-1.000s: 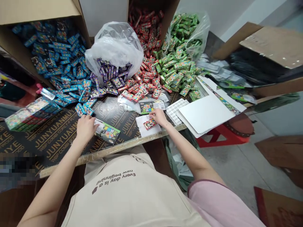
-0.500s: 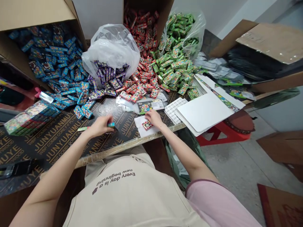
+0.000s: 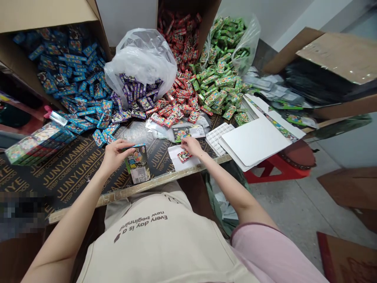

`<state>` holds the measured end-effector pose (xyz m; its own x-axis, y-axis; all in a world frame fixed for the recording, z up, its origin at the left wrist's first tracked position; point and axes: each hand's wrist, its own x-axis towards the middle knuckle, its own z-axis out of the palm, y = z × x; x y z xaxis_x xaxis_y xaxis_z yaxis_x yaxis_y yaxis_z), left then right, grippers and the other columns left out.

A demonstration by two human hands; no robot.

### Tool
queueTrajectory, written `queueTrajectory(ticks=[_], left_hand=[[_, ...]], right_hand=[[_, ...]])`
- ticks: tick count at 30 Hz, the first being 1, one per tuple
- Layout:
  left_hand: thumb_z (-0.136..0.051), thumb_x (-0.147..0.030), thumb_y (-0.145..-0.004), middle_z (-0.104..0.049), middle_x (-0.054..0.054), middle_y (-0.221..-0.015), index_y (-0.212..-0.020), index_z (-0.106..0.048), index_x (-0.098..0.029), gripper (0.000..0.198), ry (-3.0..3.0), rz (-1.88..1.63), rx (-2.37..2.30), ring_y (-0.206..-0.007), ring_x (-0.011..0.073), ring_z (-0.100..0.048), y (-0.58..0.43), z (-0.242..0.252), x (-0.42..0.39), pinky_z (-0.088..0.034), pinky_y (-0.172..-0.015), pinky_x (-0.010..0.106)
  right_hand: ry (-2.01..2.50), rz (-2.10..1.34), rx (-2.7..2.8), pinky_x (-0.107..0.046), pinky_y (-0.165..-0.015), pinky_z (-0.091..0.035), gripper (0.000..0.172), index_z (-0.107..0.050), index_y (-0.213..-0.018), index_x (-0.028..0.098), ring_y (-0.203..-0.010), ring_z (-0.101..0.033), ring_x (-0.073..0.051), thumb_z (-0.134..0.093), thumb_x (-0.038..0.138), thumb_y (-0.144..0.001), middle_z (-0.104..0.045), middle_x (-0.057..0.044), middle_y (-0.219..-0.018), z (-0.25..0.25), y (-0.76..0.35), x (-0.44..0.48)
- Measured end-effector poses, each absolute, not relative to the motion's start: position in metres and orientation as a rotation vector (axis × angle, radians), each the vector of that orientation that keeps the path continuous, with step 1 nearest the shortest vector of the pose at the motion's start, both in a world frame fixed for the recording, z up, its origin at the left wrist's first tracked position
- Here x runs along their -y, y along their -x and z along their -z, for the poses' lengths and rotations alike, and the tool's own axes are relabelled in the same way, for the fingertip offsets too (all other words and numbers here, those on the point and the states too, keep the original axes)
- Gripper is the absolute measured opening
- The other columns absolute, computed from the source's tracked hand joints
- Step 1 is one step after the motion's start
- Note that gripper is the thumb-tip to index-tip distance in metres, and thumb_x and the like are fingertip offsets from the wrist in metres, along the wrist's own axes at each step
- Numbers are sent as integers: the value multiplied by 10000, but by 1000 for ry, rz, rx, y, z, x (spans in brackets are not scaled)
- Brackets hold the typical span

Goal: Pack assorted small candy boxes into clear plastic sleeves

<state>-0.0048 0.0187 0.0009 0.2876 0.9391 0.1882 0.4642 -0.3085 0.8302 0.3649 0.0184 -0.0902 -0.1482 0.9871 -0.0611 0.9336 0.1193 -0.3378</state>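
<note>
My left hand point(image 3: 118, 155) grips a thin black printed box point(image 3: 138, 164) by its upper left edge. The box shows bright lettering, a pale label low down and a blue strip along its top. My right hand point(image 3: 192, 147) is closed with fingertips pinched just above a small red packet point(image 3: 184, 156); what they pinch is hidden. That packet lies on a white sheet point(image 3: 176, 162) at the table's front edge. Right behind my right hand lies another black printed piece point(image 3: 197, 131) with a pale label.
Piles of blue packets point(image 3: 79, 88), purple packets point(image 3: 141, 92), red packets point(image 3: 176, 104) and green packets point(image 3: 219, 82) spread across the back. White cards point(image 3: 256, 143) overhang the right edge, beside a sticker sheet point(image 3: 218, 138). Stacked filled boxes point(image 3: 41, 143) stand at left.
The box in my left hand has turned from edge-on to showing its printed face and now stands near the front edge. My right hand has stayed nearly in place.
</note>
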Motion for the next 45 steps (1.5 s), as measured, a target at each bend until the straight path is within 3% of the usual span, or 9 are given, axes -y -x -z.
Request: queueTrajectory(ticks=[8,12,17,23,26,32,35,42,45], left_hand=[[-671,-324,-782,-670,24,-743,-857,-754,-206,162,-2033,-989,-1270,-688,153,-593,9,-6,-12,-457,-662,281],[-649,-265,-810,-660,30,-755,-852,-746,-204,122,-2058,-1046,-1251,-700,151,-594,5,-2,-5,-459,-665,275],[-643,-210,-813,-645,41,-756,-827,-742,-186,103,-2067,-1073,-1226,-715,158,-605,4,-1,-3,-469,-667,278],[-585,-137,-835,-671,52,-829,-886,-744,-192,176,-2120,-1098,-1272,-776,156,-632,8,-5,3,-492,-711,278],[-657,-142,-775,-700,36,-773,-811,-721,-181,84,-2005,-1155,-1340,-722,155,-652,10,-2,4,-506,-696,278],[-650,-121,-710,-722,47,-779,-714,-663,-172,53,-1941,-1249,-1313,-741,176,-681,9,1,4,-521,-720,300],[-657,-152,-706,-710,39,-750,-702,-650,-169,20,-1953,-1290,-1326,-705,167,-664,5,1,6,-507,-695,294],[-763,-236,-688,-663,20,-672,-625,-616,-169,173,-1822,-1315,-1450,-658,154,-616,-2,2,6,-462,-667,282],[-782,-252,-666,-665,24,-745,-736,-651,-167,171,-1627,-1342,-1449,-712,152,-615,-6,9,10,-474,-718,286]], right_hand=[[1844,-357,2289,-280,-697,-363,201,-648,-749,171,-774,-578,-198,-493,101,-857,-670,-90,-821,95,-362,-3],[1776,-361,2318,-296,-706,-369,166,-608,-760,165,-786,-569,-219,-484,66,-810,-658,-111,-815,95,-367,3],[1817,-496,2036,-304,-632,-366,72,-539,-724,197,-649,-530,-206,-518,157,-781,-593,-54,-678,65,-359,-12],[1172,-1164,1859,-296,-740,-437,235,-523,-755,202,-903,-586,-209,-591,422,-800,-636,-74,-936,-19,-254,-35],[967,-1407,1981,-283,-721,-434,294,-521,-724,191,-823,-571,-178,-617,465,-768,-620,-48,-836,-41,-203,-46],[977,-1449,2280,-238,-568,-327,277,-527,-688,170,-589,-430,-105,-622,425,-740,-521,27,-613,-45,-172,-66],[983,-1428,2357,-238,-560,-308,252,-542,-681,161,-589,-427,-102,-619,396,-727,-529,24,-614,-47,-171,-70],[1069,-1407,2319,-230,-547,-295,193,-540,-640,157,-570,-436,-98,-643,317,-672,-523,34,-573,-41,-167,-72],[1154,-1438,2127,-223,-537,-334,220,-523,-779,178,-551,-480,-111,-674,275,-652,-523,59,-570,-25,-167,-69]])
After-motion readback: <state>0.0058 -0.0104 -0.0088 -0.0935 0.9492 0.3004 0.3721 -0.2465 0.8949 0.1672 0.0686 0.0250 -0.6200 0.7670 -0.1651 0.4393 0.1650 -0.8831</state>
